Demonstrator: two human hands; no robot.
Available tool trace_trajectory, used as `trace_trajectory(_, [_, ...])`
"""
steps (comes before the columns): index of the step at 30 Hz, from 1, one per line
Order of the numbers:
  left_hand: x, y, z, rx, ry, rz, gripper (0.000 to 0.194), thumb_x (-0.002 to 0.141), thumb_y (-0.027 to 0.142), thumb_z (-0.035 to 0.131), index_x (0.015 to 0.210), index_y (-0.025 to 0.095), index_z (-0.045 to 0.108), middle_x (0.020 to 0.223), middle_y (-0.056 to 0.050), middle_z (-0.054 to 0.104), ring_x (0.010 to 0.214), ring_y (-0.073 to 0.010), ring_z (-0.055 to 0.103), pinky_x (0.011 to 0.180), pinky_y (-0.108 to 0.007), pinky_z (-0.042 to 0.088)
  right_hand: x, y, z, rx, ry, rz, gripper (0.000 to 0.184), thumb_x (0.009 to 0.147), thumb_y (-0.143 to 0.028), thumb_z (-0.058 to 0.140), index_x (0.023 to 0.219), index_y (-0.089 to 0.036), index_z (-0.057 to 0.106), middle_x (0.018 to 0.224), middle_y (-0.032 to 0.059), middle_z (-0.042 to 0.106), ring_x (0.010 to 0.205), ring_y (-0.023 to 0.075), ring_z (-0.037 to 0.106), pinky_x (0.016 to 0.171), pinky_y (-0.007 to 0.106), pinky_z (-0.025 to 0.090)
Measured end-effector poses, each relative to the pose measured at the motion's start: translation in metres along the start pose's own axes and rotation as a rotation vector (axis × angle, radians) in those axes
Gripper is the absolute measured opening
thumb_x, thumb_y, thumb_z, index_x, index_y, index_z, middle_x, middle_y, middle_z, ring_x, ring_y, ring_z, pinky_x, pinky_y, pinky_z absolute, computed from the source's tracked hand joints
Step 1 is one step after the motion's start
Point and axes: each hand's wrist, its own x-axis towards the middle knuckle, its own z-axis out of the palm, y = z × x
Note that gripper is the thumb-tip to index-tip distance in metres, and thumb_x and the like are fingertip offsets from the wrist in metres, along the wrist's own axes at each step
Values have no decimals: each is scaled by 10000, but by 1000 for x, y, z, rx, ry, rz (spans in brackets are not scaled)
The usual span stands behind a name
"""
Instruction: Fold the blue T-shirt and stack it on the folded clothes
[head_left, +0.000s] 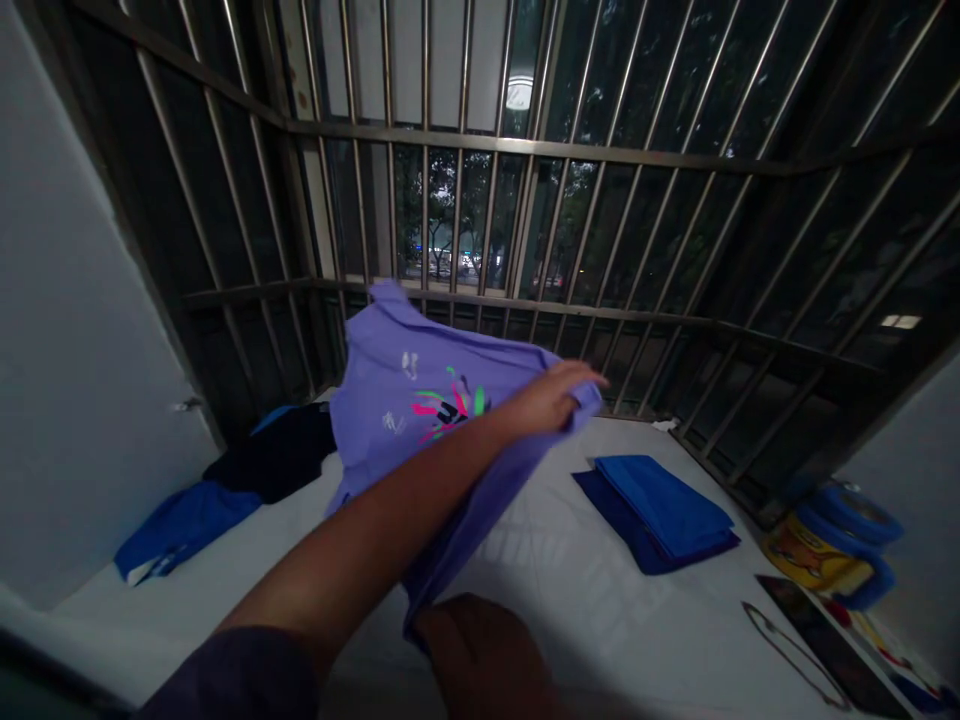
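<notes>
Head view: looking down over a white surface (570,590) set against a barred window grille (525,200); dark outside, trees and street lights visible through the bars

Left hand (551,398): arm stretched forward across the frame from bottom left; fingers closed over the far edge of the purple shirt (405,400); thumb and fingers pinching the cloth, hand raised above the surface

Right hand (480,650): low in frame, near the body; only the back of it shows; sits at the lower hem of the purple shirt and appears to grip it; exact finger position cannot tell, too dark and partly cut off

Purple shirt: held up in the air between both hands, stretched diagonally; upper part flared out toward the grille, lower part hanging down to the near hand; print (448,408) in pink, green and black on the side facing the camera, small white marks to its left

Folded blue clothes (660,510): neat stack lying on the white surface, right of the shirt, well apart from both hands

Loose pile (225,480): dark garment and blue garment, unfolded, at the left end of the surface by the wall

Right edge: yellow container with blue lids (832,545) beside the grille; dark flat strip (825,640) and a thin wire loop (787,650) lying nearer the camera
</notes>
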Motion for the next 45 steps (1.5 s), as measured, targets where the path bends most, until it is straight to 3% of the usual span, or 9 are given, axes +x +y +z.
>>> trace_trajectory(6, [-106,-14,171,-251,-400,309,610,885,87,742,1489,152,693,1710,-164,515,1540,-305,553,1262,-381,464,-48,22,89,10,-151,-140,215,969,-547,743,982,-332,750,842,-82,833,724,206,754,572,278,556])
trace_trajectory(11, [-198,-98,212,-89,-163,-167,475,1020,201,603,1486,242,684,1632,-125,616,1526,-298,564,1306,-515,421,-78,71,58,57,-166,219,194,932,-420,814,1074,-300,761,1065,-12,832,978,239,771,923,347,626])
trace_trajectory(15, [-263,-152,219,262,-106,-515,586,1067,385,605,1623,205,558,1722,-184,491,1618,-391,426,1327,-629,339,-94,121,41,-85,-90,443,355,988,-222,699,1342,-232,718,1376,115,760,1291,327,699,1131,509,551])
trace_trajectory(23, [-367,-160,221,334,-91,-337,668,1076,591,562,1689,342,468,1759,-85,456,1603,-370,457,1298,-604,402,-94,201,57,-241,-219,658,523,1085,-258,464,1593,-211,578,1694,161,527,1575,371,473,1291,627,346])
trace_trajectory(28, [-352,-158,181,249,16,-470,513,1081,402,568,1566,244,619,1497,-143,704,1344,-337,685,1171,-508,548,-72,228,52,-131,-319,609,725,938,-243,694,1634,-159,512,1677,219,527,1595,400,423,1329,658,215])
trace_trajectory(32, [-317,-189,156,219,-78,-547,773,844,375,860,1552,171,627,1540,-224,640,1405,-426,618,1190,-568,505,-56,237,42,-50,-351,560,458,866,-159,712,1322,-158,746,1325,190,763,1318,360,659,1248,557,386])
trace_trajectory(36, [-299,-210,154,-32,-74,-492,252,840,335,817,1059,211,807,1351,-170,755,1319,-369,679,1163,-505,517,-61,230,20,8,-283,505,327,914,-160,623,1211,-186,757,1214,137,773,1235,290,682,1165,442,486])
trace_trajectory(41, [-305,-193,144,-307,159,-522,249,987,495,632,982,255,697,1184,-96,815,1154,-294,746,1063,-455,572,-86,214,-12,159,-30,489,405,940,-209,556,1318,-208,702,1348,143,745,1341,304,664,1202,491,489])
trace_trajectory(45, [-330,-164,122,-285,344,-641,340,1041,596,555,995,266,623,1076,-52,789,1030,-249,750,946,-378,592,-100,201,-36,204,-94,563,268,1054,-358,507,1162,-240,721,1126,104,797,1078,276,762,994,410,589])
